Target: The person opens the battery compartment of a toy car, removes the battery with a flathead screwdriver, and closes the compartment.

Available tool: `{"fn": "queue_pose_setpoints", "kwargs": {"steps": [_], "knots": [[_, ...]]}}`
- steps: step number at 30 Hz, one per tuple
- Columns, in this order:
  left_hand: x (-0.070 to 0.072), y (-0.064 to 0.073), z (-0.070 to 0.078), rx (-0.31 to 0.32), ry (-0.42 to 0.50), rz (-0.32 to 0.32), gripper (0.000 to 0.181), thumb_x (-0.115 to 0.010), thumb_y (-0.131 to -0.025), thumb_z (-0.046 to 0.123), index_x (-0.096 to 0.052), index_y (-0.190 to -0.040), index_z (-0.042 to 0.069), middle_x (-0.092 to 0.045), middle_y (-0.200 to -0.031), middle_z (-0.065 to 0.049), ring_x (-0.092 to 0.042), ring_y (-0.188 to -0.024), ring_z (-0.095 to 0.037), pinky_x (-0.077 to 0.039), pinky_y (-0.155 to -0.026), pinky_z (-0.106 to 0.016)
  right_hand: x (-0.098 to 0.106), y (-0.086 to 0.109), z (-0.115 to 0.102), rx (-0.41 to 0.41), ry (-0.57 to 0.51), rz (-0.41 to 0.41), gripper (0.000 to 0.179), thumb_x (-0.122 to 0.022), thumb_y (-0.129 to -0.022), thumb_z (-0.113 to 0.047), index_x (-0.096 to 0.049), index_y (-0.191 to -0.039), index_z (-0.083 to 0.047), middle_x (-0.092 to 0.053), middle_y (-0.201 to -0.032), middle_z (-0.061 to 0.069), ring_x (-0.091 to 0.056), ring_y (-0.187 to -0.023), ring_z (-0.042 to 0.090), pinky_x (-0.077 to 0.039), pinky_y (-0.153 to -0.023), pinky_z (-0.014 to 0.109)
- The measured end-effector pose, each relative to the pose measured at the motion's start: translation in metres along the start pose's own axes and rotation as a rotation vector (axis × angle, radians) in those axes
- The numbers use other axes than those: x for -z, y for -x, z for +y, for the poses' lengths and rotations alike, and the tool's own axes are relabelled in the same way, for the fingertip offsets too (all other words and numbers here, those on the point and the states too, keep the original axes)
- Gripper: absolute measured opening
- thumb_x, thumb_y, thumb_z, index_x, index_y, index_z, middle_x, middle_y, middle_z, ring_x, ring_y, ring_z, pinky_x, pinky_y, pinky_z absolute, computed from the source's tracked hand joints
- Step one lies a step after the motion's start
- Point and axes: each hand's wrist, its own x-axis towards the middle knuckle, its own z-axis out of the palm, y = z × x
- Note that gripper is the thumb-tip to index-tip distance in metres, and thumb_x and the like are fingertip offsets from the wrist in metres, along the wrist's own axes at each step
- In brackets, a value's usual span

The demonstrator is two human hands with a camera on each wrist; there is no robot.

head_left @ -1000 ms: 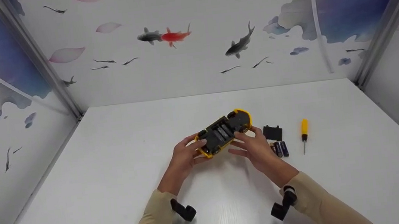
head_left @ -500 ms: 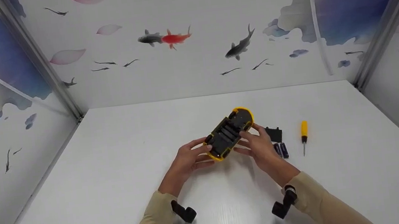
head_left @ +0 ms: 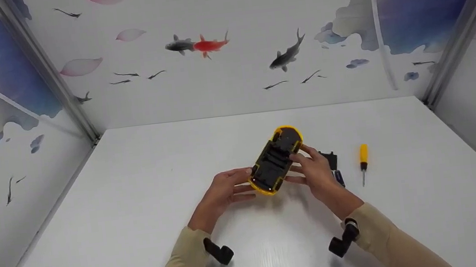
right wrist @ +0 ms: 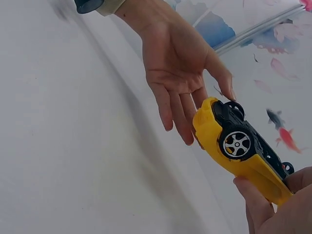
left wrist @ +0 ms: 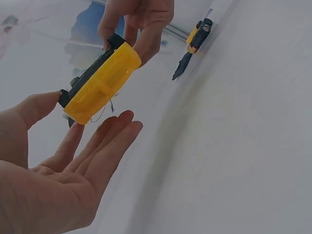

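Observation:
A yellow toy car [head_left: 272, 169] is held above the white table, its black underside turned up toward the head camera. Recessed slots show across the middle of that underside; whether batteries lie in them I cannot tell. My left hand [head_left: 223, 191] pinches the near end between thumb and forefinger, the other fingers stretched out below. Gripping the right side is my right hand [head_left: 318, 172], its thumb on the car's edge beside the slots. The right wrist view shows a silver-spoked wheel [right wrist: 237, 144] on the car's side.
Right of the right hand lie a black battery cover [head_left: 330, 160] and a dark battery [head_left: 338, 178], both partly hidden by that hand. Farther right lies a yellow-handled screwdriver [head_left: 363, 157]. Patterned wall panels [head_left: 233, 89] enclose the table [head_left: 140, 216] at the back and sides.
The toy car has turned to a steeper slant, its near end swinging right and toward me. The right hand has shifted right, covering more of the batteries and cover.

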Motion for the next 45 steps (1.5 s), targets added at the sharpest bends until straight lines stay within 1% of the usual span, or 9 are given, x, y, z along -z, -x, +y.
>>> {"fn": "queue_pose_setpoints", "kwargs": {"steps": [4,10,17,22,28,32,36,40,45], "knots": [[-0.001,-0.002,0.001,0.003,-0.024,-0.003,0.054,-0.071,-0.091,0.038,-0.062,-0.132,0.004,-0.067,-0.131,-0.014,-0.070,-0.113,-0.027,-0.058,-0.094,-0.043,0.003,-0.001,-0.002,0.011,0.053,-0.015,0.065,-0.053,-0.101,-0.020,-0.026,-0.160,-0.018,-0.045,-0.150,0.020,-0.059,-0.126,0.034,-0.061,-0.086,0.035],[-0.002,-0.002,0.001,-0.007,-0.061,-0.023,0.063,-0.065,-0.095,0.042,-0.050,-0.145,0.007,-0.061,-0.140,-0.016,-0.065,-0.122,-0.030,-0.056,-0.098,-0.043,0.005,-0.003,-0.002,0.005,0.134,-0.042,0.065,-0.057,-0.100,-0.020,-0.030,-0.158,-0.021,-0.049,-0.146,0.019,-0.067,-0.110,0.024,-0.061,-0.086,0.038],[-0.003,-0.003,0.000,-0.003,-0.059,-0.054,0.057,-0.058,-0.101,0.040,-0.047,-0.149,0.011,-0.057,-0.144,-0.016,-0.065,-0.121,-0.029,-0.056,-0.098,-0.042,0.008,-0.005,0.001,0.015,0.247,-0.088,0.062,-0.058,-0.099,-0.019,-0.036,-0.156,-0.023,-0.053,-0.143,0.019,-0.066,-0.112,0.026,-0.062,-0.085,0.038],[-0.003,-0.003,0.000,-0.008,-0.046,-0.084,0.056,-0.058,-0.101,0.037,-0.046,-0.150,0.013,-0.056,-0.145,-0.017,-0.066,-0.118,-0.028,-0.056,-0.098,-0.043,0.010,-0.004,0.003,0.034,0.322,-0.127,0.062,-0.060,-0.098,-0.018,-0.038,-0.155,-0.024,-0.057,-0.141,0.021,-0.068,-0.109,0.025,-0.061,-0.086,0.041],[-0.004,-0.003,-0.004,-0.010,-0.062,-0.133,0.060,-0.059,-0.101,0.033,-0.040,-0.153,0.011,-0.055,-0.145,-0.018,-0.065,-0.118,-0.028,-0.055,-0.100,-0.045,0.011,-0.003,0.004,0.056,0.386,-0.174,0.059,-0.061,-0.097,-0.018,-0.043,-0.152,-0.024,-0.061,-0.139,0.020,-0.070,-0.106,0.022,-0.062,-0.084,0.041],[-0.005,-0.003,-0.006,-0.008,-0.073,-0.141,0.061,-0.061,-0.100,0.029,-0.039,-0.154,0.011,-0.058,-0.142,-0.018,-0.066,-0.118,-0.030,-0.055,-0.099,-0.046,0.011,-0.004,0.004,0.065,0.403,-0.186,0.056,-0.062,-0.097,-0.018,-0.046,-0.151,-0.022,-0.064,-0.134,0.020,-0.071,-0.102,0.021,-0.062,-0.082,0.041],[-0.004,-0.002,-0.007,-0.014,-0.081,-0.149,0.060,-0.061,-0.100,0.027,-0.039,-0.154,0.010,-0.061,-0.139,-0.019,-0.067,-0.116,-0.031,-0.056,-0.097,-0.047,0.010,-0.005,0.004,0.059,0.399,-0.167,0.055,-0.063,-0.096,-0.017,-0.048,-0.149,-0.021,-0.067,-0.130,0.019,-0.072,-0.098,0.019,-0.063,-0.080,0.040],[-0.003,-0.002,-0.009,-0.011,-0.071,-0.154,0.060,-0.061,-0.100,0.026,-0.039,-0.154,0.009,-0.061,-0.139,-0.019,-0.067,-0.117,-0.030,-0.056,-0.097,-0.048,0.009,-0.004,0.006,0.042,0.398,-0.147,0.055,-0.064,-0.095,-0.017,-0.050,-0.148,-0.022,-0.068,-0.129,0.018,-0.072,-0.099,0.019,-0.063,-0.079,0.040],[-0.003,-0.003,-0.011,-0.009,-0.092,-0.148,0.058,-0.059,-0.101,0.026,-0.040,-0.153,0.009,-0.061,-0.139,-0.018,-0.066,-0.118,-0.030,-0.057,-0.096,-0.047,0.010,-0.004,0.009,0.033,0.393,-0.147,0.055,-0.065,-0.095,-0.018,-0.050,-0.148,-0.021,-0.066,-0.132,0.020,-0.072,-0.099,0.020,-0.062,-0.080,0.040]]}}
